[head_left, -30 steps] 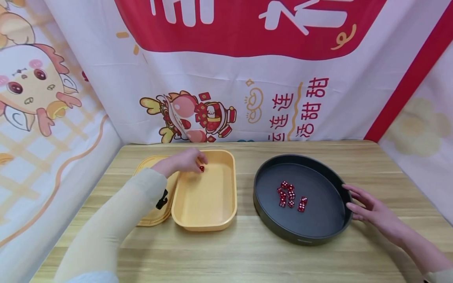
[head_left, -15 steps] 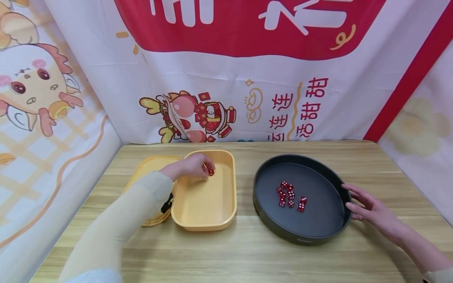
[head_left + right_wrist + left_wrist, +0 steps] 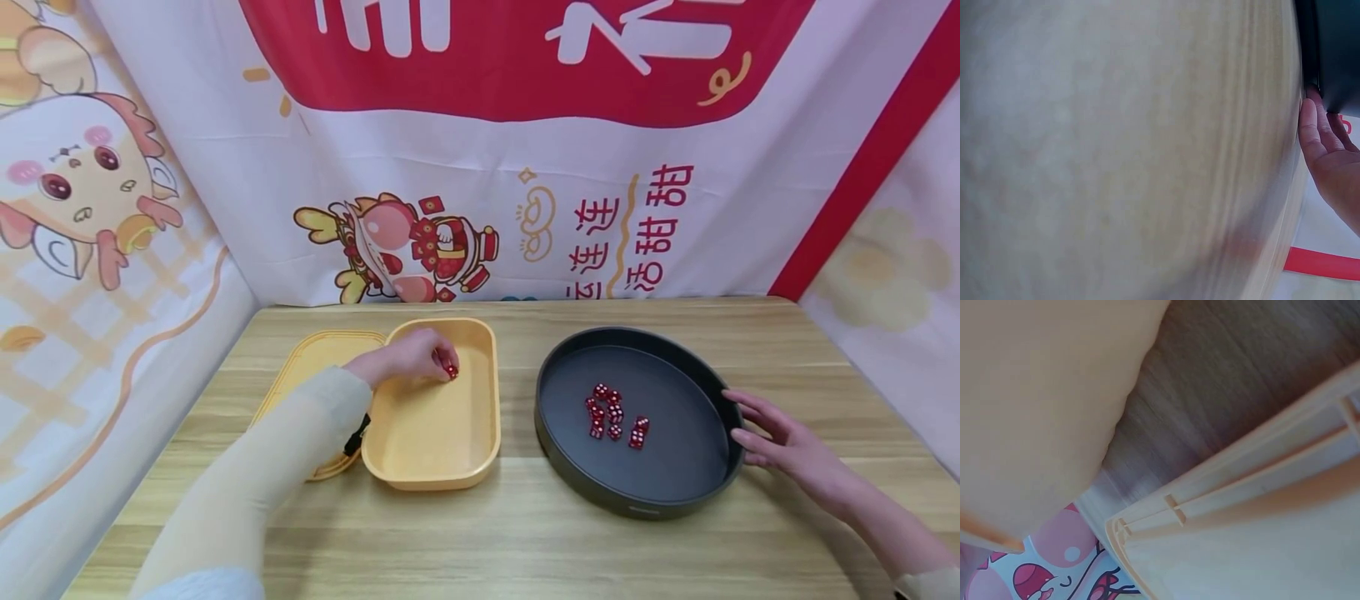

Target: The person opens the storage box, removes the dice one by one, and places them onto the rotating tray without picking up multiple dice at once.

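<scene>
In the head view my left hand (image 3: 422, 353) reaches into the yellow rectangular box (image 3: 431, 450) and pinches red dice (image 3: 452, 372) with white pips just above its floor. The fingers partly hide these dice, so I cannot tell how many it holds. A dark round pan (image 3: 675, 417) stands to the right, with several red dice (image 3: 615, 412) grouped on its bottom. My right hand (image 3: 795, 450) grips the pan's right rim between thumb and fingers. The right wrist view shows those fingers (image 3: 1324, 130) against the pan's dark outer wall (image 3: 1341, 56).
A yellow lid (image 3: 315, 367) lies left of the box, partly under the left forearm, with a black clip (image 3: 357, 435) near the box's edge. Wooden tabletop (image 3: 517, 542) extends in front and between the containers. A printed cloth (image 3: 465, 150) hangs behind the table.
My left hand has moved rightward inside the box with the dice, slowing over the last half second. The right hand stays at the pan's rim, and the dice in the pan lie as before.
</scene>
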Demonstrator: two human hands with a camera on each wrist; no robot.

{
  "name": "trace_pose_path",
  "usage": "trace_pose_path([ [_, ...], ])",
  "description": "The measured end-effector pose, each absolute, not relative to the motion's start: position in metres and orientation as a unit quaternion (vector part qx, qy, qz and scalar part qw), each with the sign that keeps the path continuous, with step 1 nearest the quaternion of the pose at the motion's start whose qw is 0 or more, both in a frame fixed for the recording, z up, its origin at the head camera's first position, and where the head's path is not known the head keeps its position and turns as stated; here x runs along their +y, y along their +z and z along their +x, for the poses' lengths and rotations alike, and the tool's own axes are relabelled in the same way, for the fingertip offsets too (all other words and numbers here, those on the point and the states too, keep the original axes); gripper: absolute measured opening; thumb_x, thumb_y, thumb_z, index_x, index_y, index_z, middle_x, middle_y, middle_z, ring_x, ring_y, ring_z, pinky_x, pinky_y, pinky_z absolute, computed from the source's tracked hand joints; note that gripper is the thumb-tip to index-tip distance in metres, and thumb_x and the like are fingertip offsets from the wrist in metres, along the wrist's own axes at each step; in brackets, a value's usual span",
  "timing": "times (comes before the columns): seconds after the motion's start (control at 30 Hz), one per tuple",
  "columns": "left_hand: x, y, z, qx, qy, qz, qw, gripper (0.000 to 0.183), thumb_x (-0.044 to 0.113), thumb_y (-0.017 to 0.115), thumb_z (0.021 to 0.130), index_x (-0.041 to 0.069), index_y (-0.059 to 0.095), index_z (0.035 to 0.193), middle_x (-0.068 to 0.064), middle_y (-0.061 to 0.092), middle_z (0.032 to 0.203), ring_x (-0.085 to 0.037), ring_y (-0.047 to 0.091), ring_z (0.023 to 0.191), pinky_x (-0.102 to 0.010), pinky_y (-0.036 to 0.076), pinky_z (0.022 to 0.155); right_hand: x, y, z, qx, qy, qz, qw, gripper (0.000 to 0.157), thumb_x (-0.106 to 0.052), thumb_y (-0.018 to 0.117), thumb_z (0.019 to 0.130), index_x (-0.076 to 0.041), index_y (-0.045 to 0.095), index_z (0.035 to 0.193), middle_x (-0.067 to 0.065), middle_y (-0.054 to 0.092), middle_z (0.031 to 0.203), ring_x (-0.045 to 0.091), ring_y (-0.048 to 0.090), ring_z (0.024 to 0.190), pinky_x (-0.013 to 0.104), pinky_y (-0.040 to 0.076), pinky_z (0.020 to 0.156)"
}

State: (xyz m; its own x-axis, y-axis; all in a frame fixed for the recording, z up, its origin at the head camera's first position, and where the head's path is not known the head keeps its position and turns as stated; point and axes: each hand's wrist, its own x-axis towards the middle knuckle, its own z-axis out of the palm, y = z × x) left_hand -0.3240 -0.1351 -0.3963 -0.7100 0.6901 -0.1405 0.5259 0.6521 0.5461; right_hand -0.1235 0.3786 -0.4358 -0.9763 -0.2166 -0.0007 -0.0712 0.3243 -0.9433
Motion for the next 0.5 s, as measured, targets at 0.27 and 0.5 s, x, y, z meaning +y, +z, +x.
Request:
trace_pose_path([
  [0.27,-0.137,-0.384,-0.319,0.889,0.26,0.342,0.159,0.009,0.006,0.074,0.084,0.008,0.072,0.092,0.004,0.068,0.083,-0.013,0.061,0.078,-0.028,0.051,0.075,0.379,-0.437,-0.123,0.808,-0.579,-0.089,0.065,0.053,-0.007,0.048,0.102,-0.016,0.032,0.152,-0.021,0.035,0.135,-0.017,0.038,0.113,0.025,0.053,0.079],
  [0.5,-0.135,-0.358,-0.314,0.885,0.288,0.325,0.169,0.013,0.009,0.075,0.085,0.009,0.073,0.098,0.001,0.069,0.088,-0.015,0.063,0.081,-0.028,0.053,0.075,0.379,-0.436,-0.124,0.809,-0.577,-0.086,0.067,0.053,-0.009,0.047,0.102,-0.017,0.031,0.152,-0.015,0.033,0.139,-0.018,0.037,0.112,0.024,0.052,0.08],
])
